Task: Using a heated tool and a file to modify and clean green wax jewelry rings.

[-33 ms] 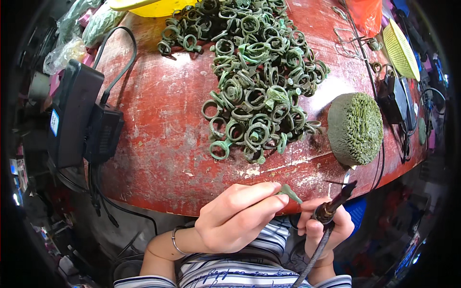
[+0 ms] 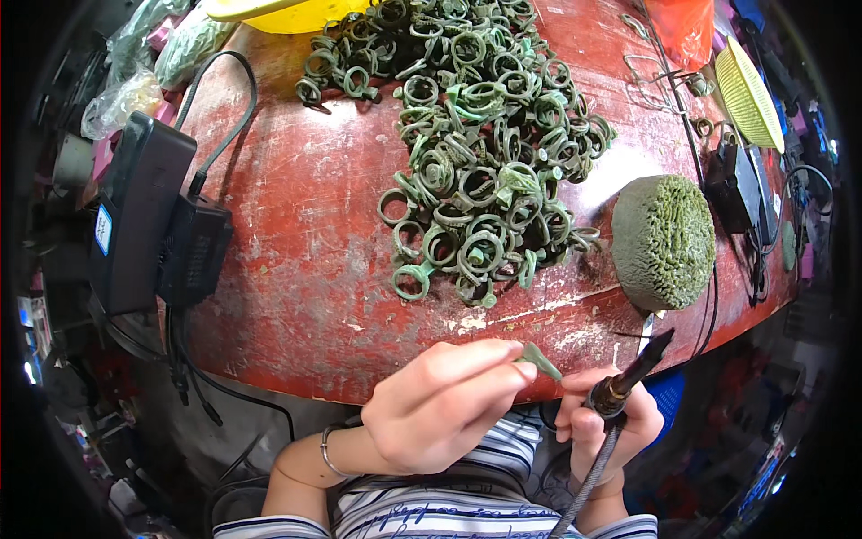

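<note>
My left hand (image 2: 449,404), closed in a pinch, holds a small green wax-like piece (image 2: 541,361) by one end near the table's front edge. The piece's narrow end points at the fingertips of my right hand (image 2: 620,418). That hand is closed round a dark pen-like tool (image 2: 639,366) with a brass-coloured collar and a grey ribbed cord (image 2: 591,476). Its dark end tilts up and to the right; what kind of tool it is, I cannot tell. Beyond my hands lies a large pile of greenish rings (image 2: 480,184), many tangled together.
A round green block (image 2: 664,242) with a rough face stands right of the pile. Black power adapters (image 2: 193,247) with cables sit at the left edge; another adapter (image 2: 732,189) is at the right. A yellow basket (image 2: 750,94) and a red bag (image 2: 682,31) are far right.
The dark end of the tool in my right hand has tipped slightly up and to the right. My left hand has barely shifted, still holding the green piece.
</note>
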Available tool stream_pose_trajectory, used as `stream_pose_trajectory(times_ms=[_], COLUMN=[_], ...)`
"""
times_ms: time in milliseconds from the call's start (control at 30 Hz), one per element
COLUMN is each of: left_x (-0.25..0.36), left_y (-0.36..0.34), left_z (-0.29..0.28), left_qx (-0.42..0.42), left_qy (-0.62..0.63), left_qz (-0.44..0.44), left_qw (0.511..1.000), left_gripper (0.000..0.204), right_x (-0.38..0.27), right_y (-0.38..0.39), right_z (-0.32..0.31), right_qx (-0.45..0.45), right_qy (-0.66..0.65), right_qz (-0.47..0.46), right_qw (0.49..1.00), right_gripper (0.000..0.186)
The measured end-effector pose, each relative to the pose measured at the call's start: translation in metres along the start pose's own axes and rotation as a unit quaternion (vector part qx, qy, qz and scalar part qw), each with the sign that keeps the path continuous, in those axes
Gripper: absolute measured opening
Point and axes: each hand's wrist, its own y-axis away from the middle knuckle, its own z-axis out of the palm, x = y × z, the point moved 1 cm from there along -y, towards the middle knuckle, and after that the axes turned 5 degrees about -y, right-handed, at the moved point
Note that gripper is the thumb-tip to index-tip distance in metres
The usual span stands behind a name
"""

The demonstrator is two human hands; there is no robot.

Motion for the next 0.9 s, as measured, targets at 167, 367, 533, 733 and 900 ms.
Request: stream_pose_trajectory(times_ms=[167, 367, 533, 733, 900], left_x=[-0.001, -0.014, -0.014, -0.017, -0.009], left_y=[0.005, 0.008, -0.002, -0.004, -0.008], left_z=[-0.015, -0.020, -0.022, -0.015, -0.012], left_qx=[0.070, 0.107, 0.114, 0.094, 0.024], left_qy=[0.201, 0.466, 0.596, 0.584, 0.453], left_qz=[-0.252, -0.269, -0.276, -0.294, -0.325], left_qw=[0.944, 0.836, 0.746, 0.751, 0.830], left_gripper=[0.020, 0.010, 0.012, 0.009, 0.014], right_x=[-0.015, -0.014, -0.013, -0.018, -0.040], right_y=[-0.021, -0.052, -0.066, -0.055, -0.045], right_z=[0.020, 0.039, 0.045, 0.036, 0.031], right_qx=[0.046, 0.093, 0.084, 0.096, 0.072], right_qy=[-0.026, 0.134, 0.173, 0.107, -0.085], right_qz=[0.053, -0.025, -0.116, 0.016, 0.071], right_qw=[0.997, 0.986, 0.974, 0.990, 0.991], right_gripper=[0.023, 0.027, 0.007, 0.013, 0.006])
